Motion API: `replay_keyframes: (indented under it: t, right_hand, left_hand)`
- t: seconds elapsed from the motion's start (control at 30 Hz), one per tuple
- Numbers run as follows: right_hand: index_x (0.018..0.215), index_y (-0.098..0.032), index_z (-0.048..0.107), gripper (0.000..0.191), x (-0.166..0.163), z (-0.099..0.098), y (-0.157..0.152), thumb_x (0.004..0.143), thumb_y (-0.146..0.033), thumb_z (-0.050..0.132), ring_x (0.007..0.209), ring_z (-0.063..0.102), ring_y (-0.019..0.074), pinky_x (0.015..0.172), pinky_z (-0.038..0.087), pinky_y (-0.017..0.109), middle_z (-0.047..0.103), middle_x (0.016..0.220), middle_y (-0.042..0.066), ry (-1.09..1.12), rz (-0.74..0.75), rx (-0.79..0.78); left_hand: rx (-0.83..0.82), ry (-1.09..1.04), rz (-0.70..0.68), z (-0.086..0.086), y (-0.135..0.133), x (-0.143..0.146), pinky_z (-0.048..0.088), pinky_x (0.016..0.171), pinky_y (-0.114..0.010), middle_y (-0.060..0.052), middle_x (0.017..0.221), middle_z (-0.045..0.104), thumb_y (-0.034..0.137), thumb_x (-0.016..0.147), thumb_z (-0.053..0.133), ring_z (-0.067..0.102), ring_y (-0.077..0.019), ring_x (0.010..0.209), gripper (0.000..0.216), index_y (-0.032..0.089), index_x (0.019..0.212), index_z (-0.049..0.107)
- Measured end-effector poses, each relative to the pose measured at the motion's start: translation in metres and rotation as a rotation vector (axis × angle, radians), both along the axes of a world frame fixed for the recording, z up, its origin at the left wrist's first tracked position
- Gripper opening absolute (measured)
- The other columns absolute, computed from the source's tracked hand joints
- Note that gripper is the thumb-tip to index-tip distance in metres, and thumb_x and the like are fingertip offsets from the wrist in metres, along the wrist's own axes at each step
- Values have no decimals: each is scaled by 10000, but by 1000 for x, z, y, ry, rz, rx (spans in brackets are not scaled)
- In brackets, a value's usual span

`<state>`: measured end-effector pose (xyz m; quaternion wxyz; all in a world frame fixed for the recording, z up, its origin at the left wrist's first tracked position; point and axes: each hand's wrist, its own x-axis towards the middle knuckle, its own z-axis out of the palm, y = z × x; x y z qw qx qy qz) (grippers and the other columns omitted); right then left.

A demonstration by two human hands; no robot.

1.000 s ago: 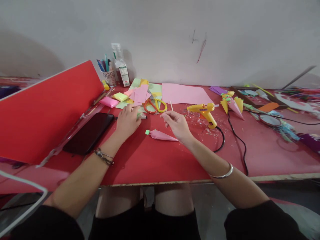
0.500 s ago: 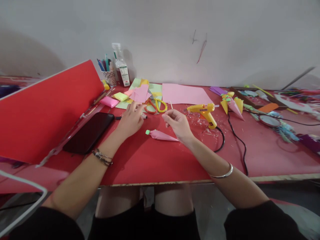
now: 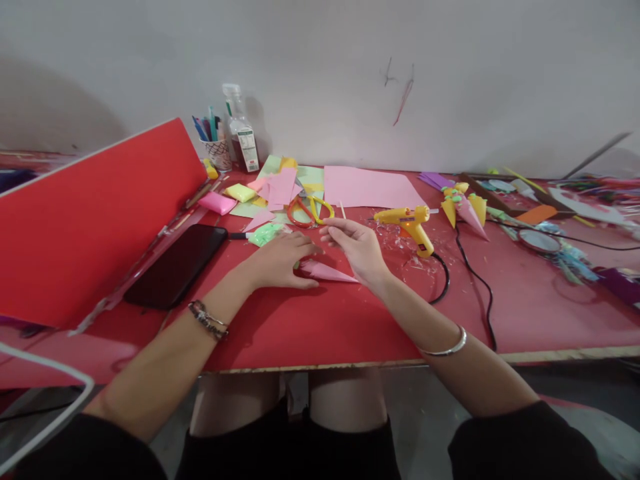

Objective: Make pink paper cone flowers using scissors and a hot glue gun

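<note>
A pink paper cone lies flat on the red table, its narrow tip pointing right. My left hand hovers at its wide end with fingers and thumb apart, covering the small green piece there. Just above the cone's tip is my right hand, thumb and fingertips pinched together. What they pinch, if anything, is too small to make out. A thin pale stick shows right behind those fingertips; I cannot tell whether they touch it. Beyond my left hand lies a packet of green clay.
A yellow glue gun with a black cord lies to the right. Scissors, pink paper and clay packets are behind my hands. A phone and red board stand left. Finished cones lie at right.
My left hand has moved right and nearer, from over the green clay packet to the cone's wide end. The packet now shows. My right hand has barely moved.
</note>
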<state>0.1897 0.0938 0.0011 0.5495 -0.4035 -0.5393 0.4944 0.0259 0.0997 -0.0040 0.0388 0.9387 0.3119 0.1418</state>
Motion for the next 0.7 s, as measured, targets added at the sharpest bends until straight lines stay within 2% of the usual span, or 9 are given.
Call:
replay_keyframes:
  t: [0.13, 0.3, 0.53, 0.7]
  right_hand:
    - [782, -182, 622, 118, 0, 0, 0, 687, -194, 552, 620, 574, 71, 653, 479, 247, 623, 683, -22, 25, 1, 1]
    - [739, -195, 616, 108, 0, 0, 1, 683, -174, 526, 532, 485, 55, 557, 442, 213, 558, 589, -51, -77, -66, 106]
    - [770, -186, 629, 144, 2, -2, 3, 705, -233, 509, 567, 517, 67, 592, 460, 229, 586, 651, -21, -180, -34, 88]
    - [768, -184, 634, 150, 1, -2, 3, 720, -216, 495, 580, 530, 67, 622, 469, 228, 581, 648, -23, -155, -14, 46]
  left_hand:
    - [-59, 36, 2, 1, 0, 0, 412, 730, -315, -82, 933, 604, 356, 684, 575, 556, -218, 865, 370, 160, 998, 568]
    - [-100, -6, 25, 4, -1, 0, 417, 679, -269, -46, 823, 628, 256, 704, 536, 575, -174, 766, 279, 170, 966, 580]
    - [-299, -276, 92, 6, 0, -1, 422, 598, -232, -13, 750, 628, 310, 664, 559, 542, -127, 652, 227, 156, 829, 585]
    - [-354, -475, 143, 9, -1, -1, 435, 610, -251, -25, 793, 626, 349, 659, 556, 540, -136, 693, 258, 152, 822, 582]
